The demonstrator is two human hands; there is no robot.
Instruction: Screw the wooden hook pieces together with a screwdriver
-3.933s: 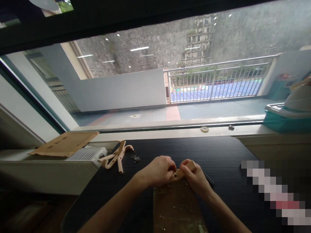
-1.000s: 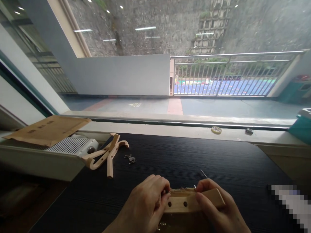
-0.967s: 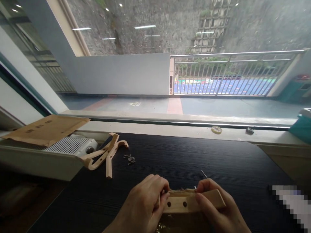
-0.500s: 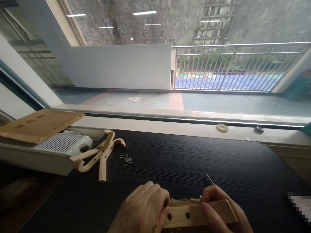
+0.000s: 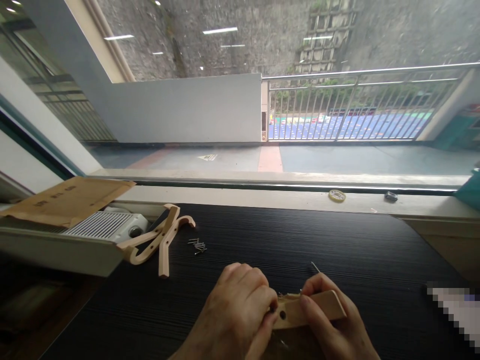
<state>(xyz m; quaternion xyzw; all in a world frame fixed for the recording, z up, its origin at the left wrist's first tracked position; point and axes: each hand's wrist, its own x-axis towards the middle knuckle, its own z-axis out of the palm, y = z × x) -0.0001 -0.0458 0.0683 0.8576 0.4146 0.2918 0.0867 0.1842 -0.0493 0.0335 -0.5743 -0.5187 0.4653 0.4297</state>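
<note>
My right hand (image 5: 333,320) pinches the right end of a pale wooden piece (image 5: 292,311) between thumb and fingers. A dark round hole shows in its face, and its top edge looks ragged. From behind the right index finger sticks a thin metal rod (image 5: 315,267); its kind I cannot make out. My left hand (image 5: 240,307) is closed over the piece's left part, hiding that end. Something shiny, too small to name, shows by the right fingertip.
Curved wooden hooks (image 5: 163,245) with holes lie at the black table's (image 5: 131,320) left. Beside them is a small pile of screws (image 5: 198,245). A brown envelope (image 5: 71,197) rests on a white vent unit (image 5: 105,225). A tape roll (image 5: 337,195) and a small dark object (image 5: 391,197) sit on the sill.
Both hands and the wooden piece sit a little higher in view. The left hand has come closer to the right and covers more of the piece; only one hole shows plainly. The view shifted slightly.
</note>
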